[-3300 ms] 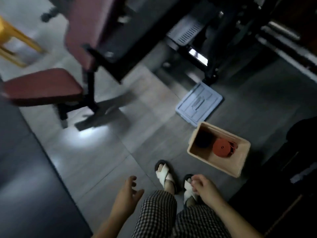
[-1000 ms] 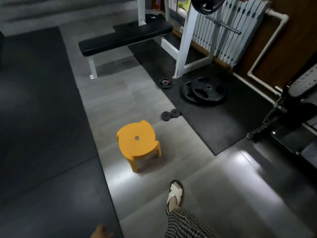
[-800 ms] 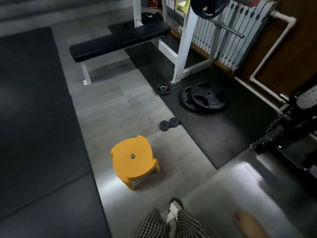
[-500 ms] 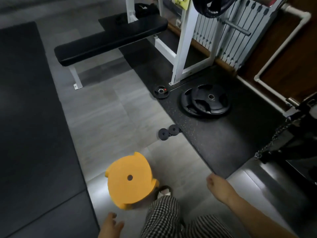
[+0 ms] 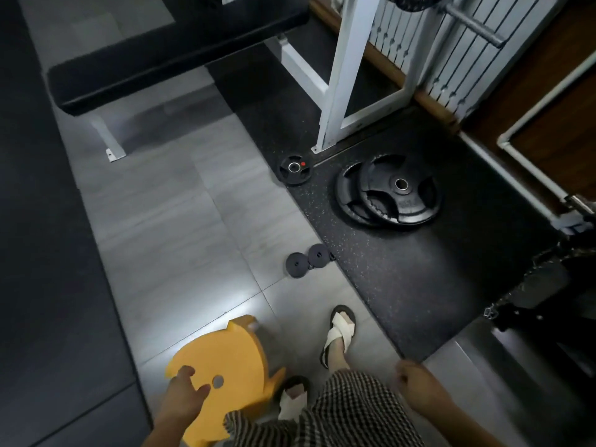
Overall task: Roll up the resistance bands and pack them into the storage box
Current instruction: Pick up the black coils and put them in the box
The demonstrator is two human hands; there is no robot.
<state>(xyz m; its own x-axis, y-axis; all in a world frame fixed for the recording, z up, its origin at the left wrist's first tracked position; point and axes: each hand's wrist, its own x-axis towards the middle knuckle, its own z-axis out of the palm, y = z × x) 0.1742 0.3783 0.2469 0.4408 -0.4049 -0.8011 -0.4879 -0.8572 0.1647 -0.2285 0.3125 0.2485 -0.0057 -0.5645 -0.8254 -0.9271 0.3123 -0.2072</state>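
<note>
Neither the resistance bands nor the storage box is in view. An orange plastic stool (image 5: 232, 353) stands on the grey tile floor just in front of my feet. My left hand (image 5: 183, 395) reaches down onto its seat, with relaxed fingers spread near the centre hole. My right hand (image 5: 416, 380) hangs at my right side, loosely curled and holding nothing. My sandalled feet and checked trousers fill the bottom edge.
A black weight bench (image 5: 161, 56) and a white rack (image 5: 345, 75) stand ahead. Two large weight plates (image 5: 396, 188), a smaller plate (image 5: 295, 169) and two small discs (image 5: 308, 259) lie on the floor. A dark mat (image 5: 38, 253) lies to the left, a machine with chain (image 5: 548, 285) to the right.
I have turned away from the box and walked up to the orange stool. My left hand has come down onto its seat, and my right hand has swung back to my side.
</note>
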